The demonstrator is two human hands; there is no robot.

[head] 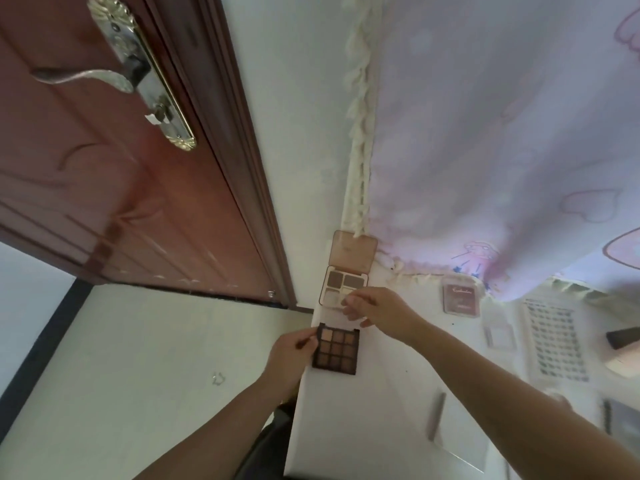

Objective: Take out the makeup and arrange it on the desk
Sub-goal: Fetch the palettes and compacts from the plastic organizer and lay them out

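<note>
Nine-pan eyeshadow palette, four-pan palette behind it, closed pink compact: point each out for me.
Nine-pan eyeshadow palette [335, 348]: head view, on the centre pan.
Four-pan palette [335, 279]: head view, on the upper left brown pan.
Closed pink compact [461, 298]: head view, on the middle of its lid.

Two hands at a pair of open eyeshadow palettes on a white worktop

Low in the middle of the frame, the left hand [294, 351] grips the left edge of a dark nine-pan palette [335, 349] lying on the white worktop [363, 410]. The right hand [375, 311] has its fingers curled over the lower right pans of a pink four-pan palette [346, 289], just above the dark one, its lid standing open. Right of centre lies a closed pink compact [462, 296]; further right, a tray of false lashes [554, 341]. A brown door [121, 185] with a metal handle [104, 76] fills the upper left; a pale lilac curtain [502, 133] fills the upper right.
</note>
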